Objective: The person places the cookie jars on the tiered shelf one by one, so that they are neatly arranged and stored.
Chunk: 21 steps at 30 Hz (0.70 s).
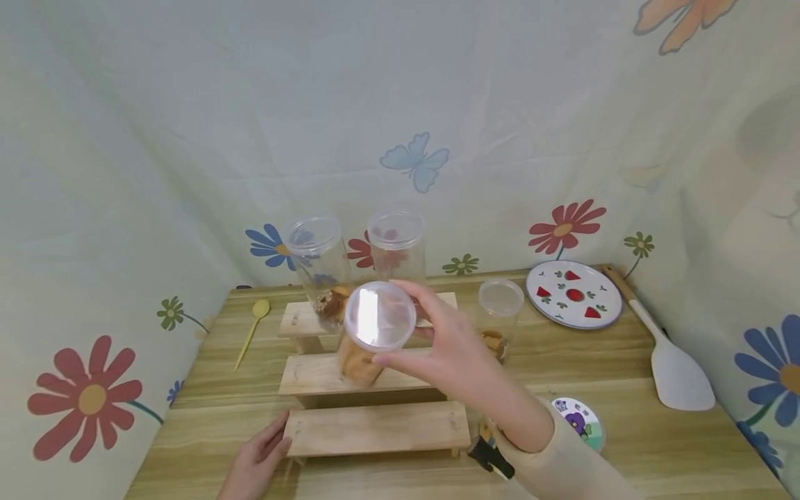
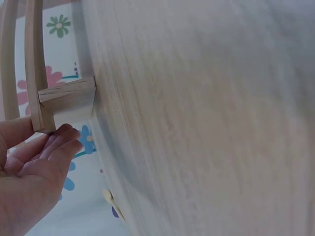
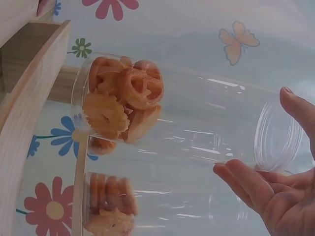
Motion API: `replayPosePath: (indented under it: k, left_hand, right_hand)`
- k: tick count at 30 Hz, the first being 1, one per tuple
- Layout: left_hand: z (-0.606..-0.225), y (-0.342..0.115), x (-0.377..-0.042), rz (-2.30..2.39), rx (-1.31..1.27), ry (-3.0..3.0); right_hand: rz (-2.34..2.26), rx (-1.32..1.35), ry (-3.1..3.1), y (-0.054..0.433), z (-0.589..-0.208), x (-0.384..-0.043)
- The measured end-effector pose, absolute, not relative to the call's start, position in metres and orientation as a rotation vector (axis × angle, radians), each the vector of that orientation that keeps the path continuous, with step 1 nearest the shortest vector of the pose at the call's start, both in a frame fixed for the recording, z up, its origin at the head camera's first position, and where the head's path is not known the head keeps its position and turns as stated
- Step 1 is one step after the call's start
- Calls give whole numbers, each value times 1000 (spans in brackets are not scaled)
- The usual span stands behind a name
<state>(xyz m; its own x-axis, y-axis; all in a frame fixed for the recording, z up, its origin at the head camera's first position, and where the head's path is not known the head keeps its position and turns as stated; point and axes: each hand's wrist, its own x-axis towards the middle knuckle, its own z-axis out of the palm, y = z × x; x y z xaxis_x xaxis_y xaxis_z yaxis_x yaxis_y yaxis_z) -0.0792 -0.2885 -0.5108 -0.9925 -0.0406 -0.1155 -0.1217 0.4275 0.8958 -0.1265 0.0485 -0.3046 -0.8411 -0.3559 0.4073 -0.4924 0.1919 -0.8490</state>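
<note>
My right hand point(image 1: 437, 340) grips a clear lidded jar point(image 1: 380, 316) near its top, thumb on one side and fingers on the other. Pretzel-shaped and round biscuits point(image 3: 142, 88) lie at the jar's bottom. In the head view it overlaps the middle step of a three-step wooden rack point(image 1: 381, 427). With thumb and fingers on either side of a board end, my left hand point(image 1: 256, 458) holds the left end of the lowest step. Two more clear jars, one at the left point(image 1: 315, 271) and one at the right point(image 1: 396, 243), stand on the top step.
Right of the rack stands another biscuit jar point(image 1: 500, 305). Beyond it are a strawberry-patterned plate point(image 1: 562, 316) and a white spatula point(image 1: 681, 375). A round item with a purple flower point(image 1: 578, 420) lies beside the right forearm. A yellow spoon point(image 1: 253, 330) lies at left.
</note>
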Motion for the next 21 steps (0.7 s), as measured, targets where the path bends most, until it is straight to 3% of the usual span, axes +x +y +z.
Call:
replayPosePath:
  k: [21]
  left_hand:
    - [-510, -287, -80, 1635, -159, 2580]
  right_hand:
    - [1552, 916, -2390, 17, -320, -151]
